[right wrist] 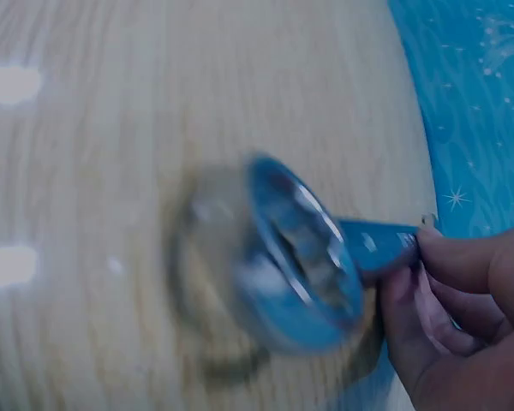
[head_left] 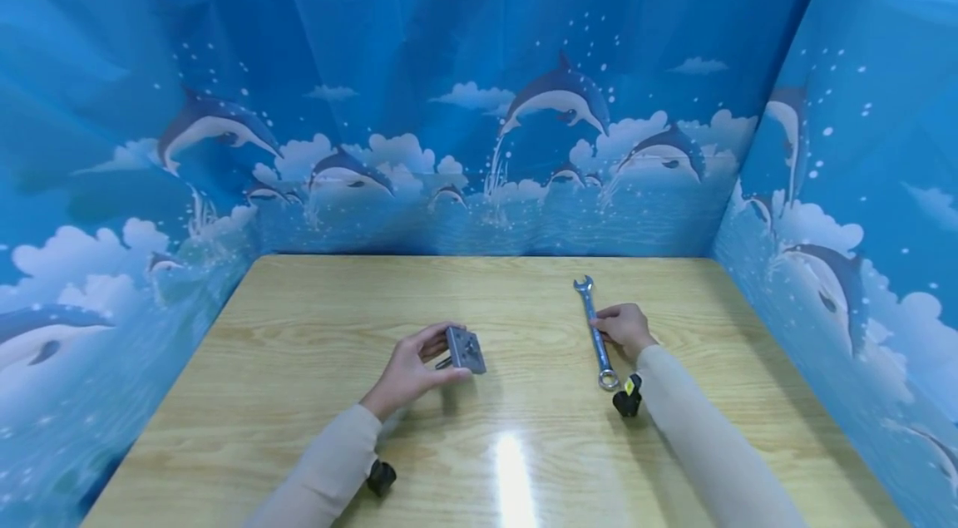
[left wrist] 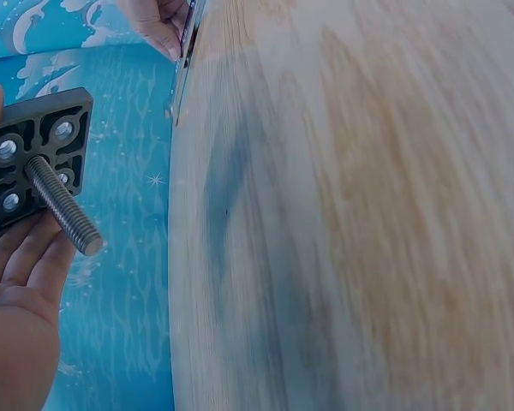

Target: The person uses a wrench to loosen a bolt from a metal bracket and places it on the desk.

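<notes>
My left hand [head_left: 410, 372] holds a square grey plate with a threaded bolt [head_left: 467, 351] above the table, fingers on its upper edge and thumb on its lower edge. In the left wrist view the bolt sticks out from the middle of the plate [left wrist: 71, 163], which has a hole at each corner. To the right, my right hand [head_left: 627, 328] pinches the shaft of a shiny combination wrench [head_left: 596, 334]. The wrench's open end points to the back and its ring end [right wrist: 304, 257] toward me. Whether the wrench touches the table cannot be told.
Both hands are over a wood-grain table [head_left: 322, 303]. A blue curtain with dolphins [head_left: 449, 96] stands behind the table and along its left and right sides. Small black cameras [head_left: 627, 397] sit at both wrists. Light glares on the tabletop near the front.
</notes>
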A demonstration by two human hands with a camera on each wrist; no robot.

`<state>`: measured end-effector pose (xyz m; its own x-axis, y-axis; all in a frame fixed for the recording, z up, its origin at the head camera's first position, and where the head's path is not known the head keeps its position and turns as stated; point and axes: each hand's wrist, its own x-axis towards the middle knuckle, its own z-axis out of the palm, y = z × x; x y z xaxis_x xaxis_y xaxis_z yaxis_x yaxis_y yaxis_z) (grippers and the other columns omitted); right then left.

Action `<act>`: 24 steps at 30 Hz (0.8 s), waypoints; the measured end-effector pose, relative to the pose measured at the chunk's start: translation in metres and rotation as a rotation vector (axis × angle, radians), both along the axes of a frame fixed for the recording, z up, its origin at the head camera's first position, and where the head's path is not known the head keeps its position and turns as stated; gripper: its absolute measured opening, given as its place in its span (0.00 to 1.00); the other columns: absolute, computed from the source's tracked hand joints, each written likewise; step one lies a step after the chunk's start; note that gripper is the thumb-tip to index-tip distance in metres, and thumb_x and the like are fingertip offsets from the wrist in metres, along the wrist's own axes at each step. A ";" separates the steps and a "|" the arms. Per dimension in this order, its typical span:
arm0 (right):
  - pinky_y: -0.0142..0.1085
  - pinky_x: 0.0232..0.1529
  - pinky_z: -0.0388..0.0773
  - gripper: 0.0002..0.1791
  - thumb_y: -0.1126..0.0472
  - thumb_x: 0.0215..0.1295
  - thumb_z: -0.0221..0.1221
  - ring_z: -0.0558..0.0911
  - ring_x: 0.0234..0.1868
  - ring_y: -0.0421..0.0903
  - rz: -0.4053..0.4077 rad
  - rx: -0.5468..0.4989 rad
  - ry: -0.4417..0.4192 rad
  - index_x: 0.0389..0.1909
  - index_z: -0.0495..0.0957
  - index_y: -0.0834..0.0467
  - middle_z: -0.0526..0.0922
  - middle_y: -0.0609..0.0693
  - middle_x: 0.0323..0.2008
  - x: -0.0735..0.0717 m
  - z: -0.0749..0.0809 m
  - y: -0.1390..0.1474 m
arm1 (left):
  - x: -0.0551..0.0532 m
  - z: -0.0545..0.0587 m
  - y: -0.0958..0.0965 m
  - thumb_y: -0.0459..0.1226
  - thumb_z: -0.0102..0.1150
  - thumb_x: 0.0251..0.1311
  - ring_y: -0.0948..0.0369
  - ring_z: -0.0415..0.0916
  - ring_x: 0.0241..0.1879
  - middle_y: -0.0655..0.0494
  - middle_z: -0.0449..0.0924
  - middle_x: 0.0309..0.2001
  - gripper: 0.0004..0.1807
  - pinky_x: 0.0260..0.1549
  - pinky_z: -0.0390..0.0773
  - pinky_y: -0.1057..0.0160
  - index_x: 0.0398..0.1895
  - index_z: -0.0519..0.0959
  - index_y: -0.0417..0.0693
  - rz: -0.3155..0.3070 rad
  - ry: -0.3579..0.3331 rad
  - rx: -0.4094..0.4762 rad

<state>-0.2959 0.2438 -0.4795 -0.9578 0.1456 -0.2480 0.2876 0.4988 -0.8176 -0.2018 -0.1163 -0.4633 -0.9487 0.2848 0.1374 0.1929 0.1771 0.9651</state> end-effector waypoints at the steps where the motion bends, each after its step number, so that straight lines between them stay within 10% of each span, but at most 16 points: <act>1: 0.26 0.30 0.81 0.18 0.67 0.64 0.60 0.79 0.31 0.39 -0.007 0.016 0.006 0.51 0.75 0.73 0.81 0.64 0.43 -0.001 -0.001 0.000 | 0.000 0.000 0.000 0.42 0.77 0.41 0.51 0.74 0.59 0.48 0.75 0.60 0.40 0.58 0.75 0.60 0.61 0.73 0.46 0.001 0.000 -0.001; 24: 0.33 0.24 0.79 0.15 0.65 0.55 0.67 0.82 0.29 0.48 -0.029 0.286 0.132 0.42 0.82 0.69 0.85 0.62 0.36 0.005 0.000 -0.005 | 0.000 0.011 0.012 0.39 0.77 0.42 0.53 0.75 0.58 0.49 0.76 0.59 0.38 0.56 0.76 0.63 0.61 0.74 0.50 0.021 0.033 0.061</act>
<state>-0.2911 0.2386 -0.4799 -0.9734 0.2190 -0.0673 0.2059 0.7073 -0.6762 -0.2023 -0.1039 -0.4528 -0.9490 0.2550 0.1854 0.2218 0.1222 0.9674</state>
